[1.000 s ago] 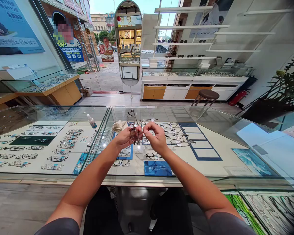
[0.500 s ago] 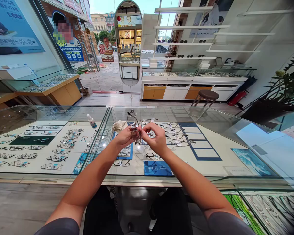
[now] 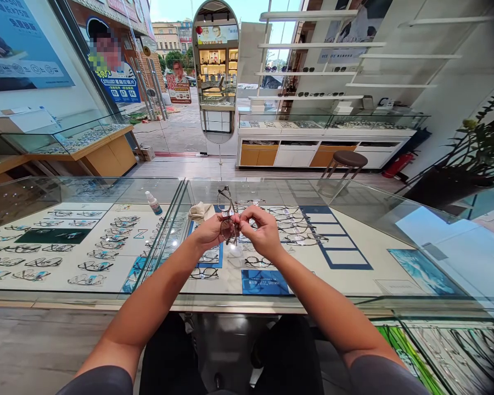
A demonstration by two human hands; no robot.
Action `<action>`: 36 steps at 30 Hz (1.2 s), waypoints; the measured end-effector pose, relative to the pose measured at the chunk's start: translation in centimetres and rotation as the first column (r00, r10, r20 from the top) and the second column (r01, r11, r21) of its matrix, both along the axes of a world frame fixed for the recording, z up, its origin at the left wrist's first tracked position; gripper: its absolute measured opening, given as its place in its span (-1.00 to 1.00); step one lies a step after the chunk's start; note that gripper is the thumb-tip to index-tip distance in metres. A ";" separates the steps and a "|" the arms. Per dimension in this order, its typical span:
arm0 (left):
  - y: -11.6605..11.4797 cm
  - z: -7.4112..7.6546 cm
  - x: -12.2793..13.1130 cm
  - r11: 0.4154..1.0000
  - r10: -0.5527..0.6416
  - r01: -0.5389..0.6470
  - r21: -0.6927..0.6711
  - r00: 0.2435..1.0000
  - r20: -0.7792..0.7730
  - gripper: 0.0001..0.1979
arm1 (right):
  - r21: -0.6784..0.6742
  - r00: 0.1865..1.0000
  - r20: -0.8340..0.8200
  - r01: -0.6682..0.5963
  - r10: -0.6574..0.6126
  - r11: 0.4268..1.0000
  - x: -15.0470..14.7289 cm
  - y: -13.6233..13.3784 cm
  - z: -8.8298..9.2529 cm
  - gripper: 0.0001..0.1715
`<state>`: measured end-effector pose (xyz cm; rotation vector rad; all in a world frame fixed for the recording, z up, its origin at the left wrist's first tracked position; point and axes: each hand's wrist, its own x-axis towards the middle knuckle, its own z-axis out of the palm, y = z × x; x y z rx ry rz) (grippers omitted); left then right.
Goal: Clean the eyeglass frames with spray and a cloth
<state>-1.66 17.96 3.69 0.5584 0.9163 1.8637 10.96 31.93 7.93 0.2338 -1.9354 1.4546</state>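
Note:
Above the glass counter I hold a pair of eyeglasses turned on end, one lens above the other. My left hand is closed on the frame around its middle and lower lens. Thumb and fingers of my right hand are pinched together at the right side of the glasses; the exact part they grip is too small to tell. Just behind my left hand a crumpled beige cloth lies on the counter. Farther left stands a small spray bottle with a white top and blue label.
The glass display counter spans in front of me, with rows of eyeglass frames under it. A blue card lies inside. Beyond are an oval mirror, a round stool and a potted plant.
The glasses have turned slightly, and their upper lens has shifted a little to the right. Both hands stay closed at nearly the same spot.

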 end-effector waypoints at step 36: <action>-0.3 2.2 -1.2 0.928 0.332 -0.368 -0.055 0.888 -0.319 -0.57 | -0.043 0.904 0.368 -0.217 0.217 0.975 -0.2 3.7 1.2 -0.63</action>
